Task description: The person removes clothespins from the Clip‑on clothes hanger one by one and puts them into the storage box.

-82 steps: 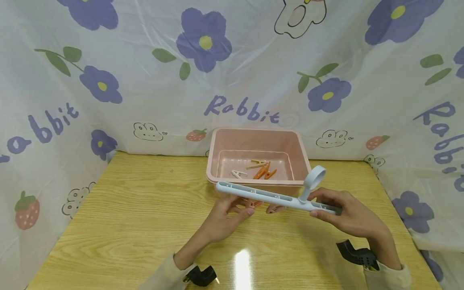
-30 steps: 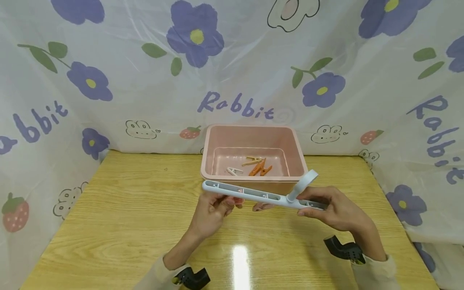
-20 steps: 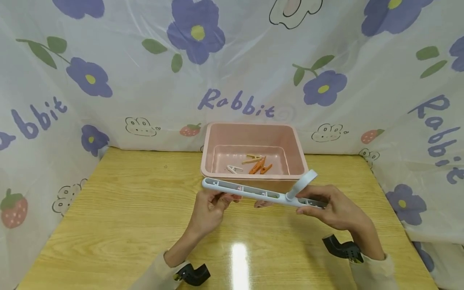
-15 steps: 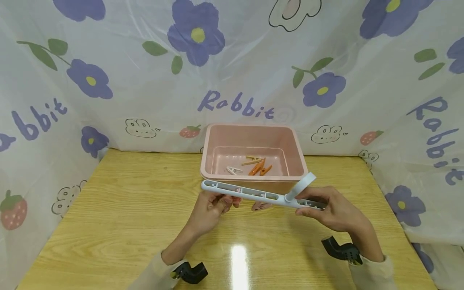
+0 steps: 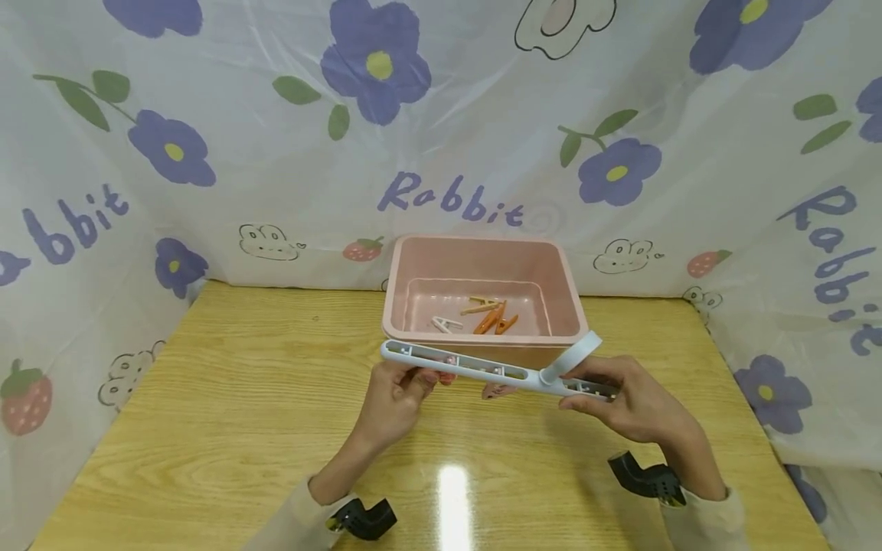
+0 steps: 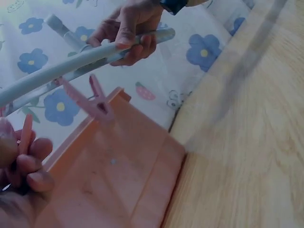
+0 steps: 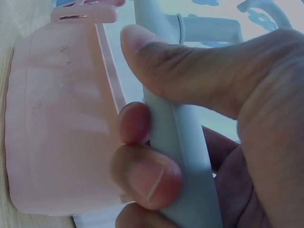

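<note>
My right hand (image 5: pixel 641 399) grips the right end of a light-blue clip-hanger bar (image 5: pixel 475 370), which has a hook (image 5: pixel 573 358) standing up from it. The bar is held above the table, its left end higher. Under its left part, my left hand (image 5: pixel 391 405) pinches a pinkish-red clothespin (image 6: pixel 25 134) between thumb and fingers. In the head view the bar partly hides this clothespin, and I cannot tell whether it is attached to the bar. A pink clothespin (image 6: pixel 97 103) hangs from the bar between my hands.
Behind the bar, a pink plastic bin (image 5: pixel 482 260) stands against the patterned cloth (image 5: pixel 276 184). Inside it lie a white clothespin (image 5: pixel 446 324), a yellow one (image 5: pixel 480 306) and orange ones (image 5: pixel 492 317). All this is on a wooden table (image 5: pixel 262 413).
The hanger bar and both hands have shifted slightly left. My left fingers, more stretched out at first, now pinch the clothespin more tightly, close under the bar. The bin's clothespins lie as before.
</note>
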A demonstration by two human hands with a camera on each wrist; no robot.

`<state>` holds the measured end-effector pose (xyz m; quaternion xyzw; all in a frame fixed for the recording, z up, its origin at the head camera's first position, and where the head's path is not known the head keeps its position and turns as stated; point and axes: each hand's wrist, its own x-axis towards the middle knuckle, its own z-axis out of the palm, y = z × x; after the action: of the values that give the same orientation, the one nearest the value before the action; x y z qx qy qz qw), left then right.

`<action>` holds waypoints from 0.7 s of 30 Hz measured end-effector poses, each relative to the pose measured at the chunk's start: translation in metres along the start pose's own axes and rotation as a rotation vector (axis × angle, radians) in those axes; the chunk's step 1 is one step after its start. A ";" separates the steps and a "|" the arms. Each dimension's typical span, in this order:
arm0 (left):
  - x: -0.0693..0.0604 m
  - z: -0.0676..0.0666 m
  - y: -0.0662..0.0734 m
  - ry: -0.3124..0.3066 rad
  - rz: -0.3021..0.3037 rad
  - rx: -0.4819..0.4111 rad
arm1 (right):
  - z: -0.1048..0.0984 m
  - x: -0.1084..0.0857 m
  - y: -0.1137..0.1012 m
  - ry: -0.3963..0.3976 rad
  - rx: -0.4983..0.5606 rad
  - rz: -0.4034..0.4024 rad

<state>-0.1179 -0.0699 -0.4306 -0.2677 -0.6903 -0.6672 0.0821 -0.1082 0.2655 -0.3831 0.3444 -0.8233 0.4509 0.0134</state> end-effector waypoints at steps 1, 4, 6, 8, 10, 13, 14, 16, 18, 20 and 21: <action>0.000 -0.001 0.000 -0.025 -0.001 -0.023 | 0.000 0.000 0.000 0.001 0.000 -0.005; 0.001 -0.004 0.000 -0.094 -0.026 -0.090 | 0.000 0.001 0.000 -0.004 -0.008 -0.007; 0.000 -0.005 0.000 -0.113 -0.060 -0.121 | -0.001 0.001 0.000 -0.007 -0.017 -0.001; 0.000 -0.004 0.001 -0.093 -0.089 -0.117 | -0.001 0.000 0.001 -0.007 -0.020 0.006; -0.001 -0.002 0.001 -0.042 -0.073 -0.075 | 0.000 -0.001 0.001 -0.007 -0.016 0.015; -0.001 0.002 0.003 0.060 -0.017 0.029 | 0.001 -0.002 0.000 -0.005 -0.008 0.031; -0.001 0.003 0.003 0.086 0.001 0.061 | 0.001 -0.001 0.000 -0.003 -0.007 0.029; -0.001 0.002 0.004 0.095 0.021 0.077 | 0.002 -0.001 -0.001 0.002 -0.015 0.016; 0.000 0.000 0.005 0.065 0.023 0.036 | 0.002 0.000 -0.001 0.008 -0.017 -0.007; 0.000 -0.003 0.006 0.014 0.001 -0.069 | 0.000 0.001 -0.001 0.008 -0.037 -0.036; 0.001 -0.005 0.007 -0.008 -0.011 -0.120 | -0.001 0.002 0.000 0.006 -0.044 -0.041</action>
<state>-0.1167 -0.0743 -0.4236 -0.2711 -0.6507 -0.7068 0.0592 -0.1095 0.2650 -0.3822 0.3595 -0.8259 0.4332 0.0325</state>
